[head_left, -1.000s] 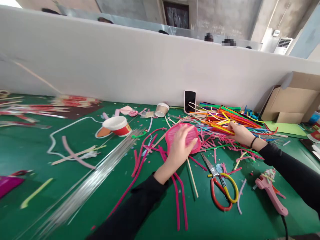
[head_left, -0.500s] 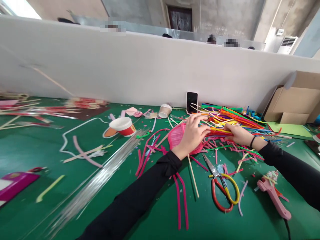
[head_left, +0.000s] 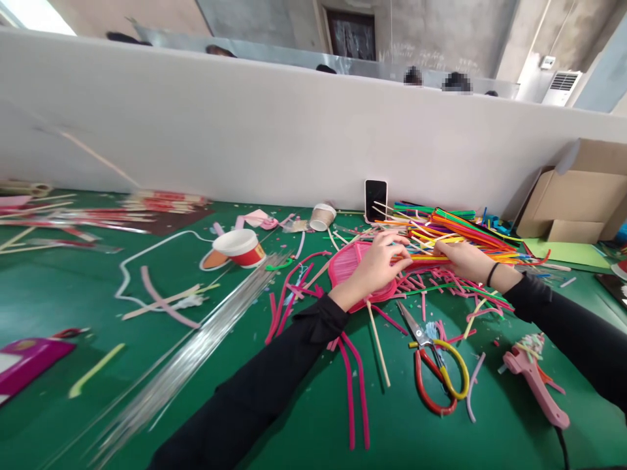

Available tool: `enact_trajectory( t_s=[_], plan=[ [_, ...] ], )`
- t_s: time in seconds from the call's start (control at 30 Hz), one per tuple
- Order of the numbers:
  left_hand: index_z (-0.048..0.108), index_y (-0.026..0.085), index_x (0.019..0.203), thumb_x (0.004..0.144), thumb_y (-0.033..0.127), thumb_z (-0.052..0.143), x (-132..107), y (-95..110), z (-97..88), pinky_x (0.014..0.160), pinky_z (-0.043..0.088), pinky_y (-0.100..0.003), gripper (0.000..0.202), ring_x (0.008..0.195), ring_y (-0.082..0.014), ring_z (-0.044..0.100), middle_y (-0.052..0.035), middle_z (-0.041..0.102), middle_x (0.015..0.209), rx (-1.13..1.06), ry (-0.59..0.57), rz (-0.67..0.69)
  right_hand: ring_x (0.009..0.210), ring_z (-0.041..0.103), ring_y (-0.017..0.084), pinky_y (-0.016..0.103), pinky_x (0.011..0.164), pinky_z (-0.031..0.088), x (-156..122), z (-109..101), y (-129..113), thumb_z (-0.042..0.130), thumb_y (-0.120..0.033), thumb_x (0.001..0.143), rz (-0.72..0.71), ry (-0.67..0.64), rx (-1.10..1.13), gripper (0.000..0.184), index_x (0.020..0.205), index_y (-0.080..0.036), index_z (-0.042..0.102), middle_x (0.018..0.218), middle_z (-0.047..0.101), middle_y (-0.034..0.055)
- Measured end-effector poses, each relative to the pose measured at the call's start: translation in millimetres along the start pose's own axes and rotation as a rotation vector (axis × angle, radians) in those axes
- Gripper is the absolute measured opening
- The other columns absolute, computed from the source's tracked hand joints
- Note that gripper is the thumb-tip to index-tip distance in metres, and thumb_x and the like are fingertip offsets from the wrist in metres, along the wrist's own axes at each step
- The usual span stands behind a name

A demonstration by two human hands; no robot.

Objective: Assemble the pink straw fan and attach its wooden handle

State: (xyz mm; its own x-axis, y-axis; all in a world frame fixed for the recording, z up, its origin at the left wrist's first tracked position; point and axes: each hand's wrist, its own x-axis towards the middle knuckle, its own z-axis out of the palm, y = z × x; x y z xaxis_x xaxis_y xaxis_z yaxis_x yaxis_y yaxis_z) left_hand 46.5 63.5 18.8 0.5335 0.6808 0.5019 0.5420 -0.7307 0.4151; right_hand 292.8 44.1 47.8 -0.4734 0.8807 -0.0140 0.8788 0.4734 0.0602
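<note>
A pile of colourful pipe cleaners (head_left: pixel 482 235) lies at the back right of the green table. My left hand (head_left: pixel 379 264) is at the pile's left end, its fingers curled round the ends of yellow and orange pipe cleaners. Farther right, my right hand (head_left: pixel 465 262) is closed on the same strands, its fingertips partly hidden among them. Beneath my left hand and wrist lies a pink rounded panel (head_left: pixel 343 271) of pipe cleaners, partly covered. A thin wooden stick (head_left: pixel 379 346) sticks out below it. Short pink pieces (head_left: pixel 416 282) are scattered under the strands.
Scissors (head_left: pixel 435 365) with red and yellow handles and a pink glue gun (head_left: pixel 536 385) lie in front. A phone (head_left: pixel 376 199) leans on the white partition (head_left: pixel 245 130). Left are a paper cup (head_left: pixel 240 248) and a silvery wire bundle (head_left: pixel 196 356). A cardboard box (head_left: pixel 578 196) stands right.
My right hand has shifted slightly left and up along the pipe cleaners. My left hand has moved slightly, still at their ends. The view has shifted a little.
</note>
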Motion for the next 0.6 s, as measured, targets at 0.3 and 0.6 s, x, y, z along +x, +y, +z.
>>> enact_trajectory(
  t_s=[0.3,0.6],
  plan=[
    [0.069,0.025,0.077,0.087,0.059,0.055,-90,-50,-96.8,0.111,0.039,-0.053,0.038,0.124,-0.0311,0.057,-0.0079,0.074,0.111,0.029,0.018,-0.260,0.094,0.068,0.027,0.029,0.067,0.043,-15,-15,44,0.041,-0.009,0.093,0.082,-0.036,-0.223,0.034,0.125,-0.014,0.050,0.110,0.069,0.0184],
    [0.071,0.026,0.076,0.078,0.056,0.064,-185,-49,-151.1,0.086,0.056,-0.033,0.031,0.093,-0.0251,0.069,-0.0018,0.077,0.096,-0.289,-0.241,-0.658,0.087,0.069,0.026,0.029,0.064,0.045,-12,-28,74,0.046,-0.026,0.095,0.274,0.006,-0.311,0.033,0.126,-0.016,0.047,0.104,0.072,0.0157]
  ],
)
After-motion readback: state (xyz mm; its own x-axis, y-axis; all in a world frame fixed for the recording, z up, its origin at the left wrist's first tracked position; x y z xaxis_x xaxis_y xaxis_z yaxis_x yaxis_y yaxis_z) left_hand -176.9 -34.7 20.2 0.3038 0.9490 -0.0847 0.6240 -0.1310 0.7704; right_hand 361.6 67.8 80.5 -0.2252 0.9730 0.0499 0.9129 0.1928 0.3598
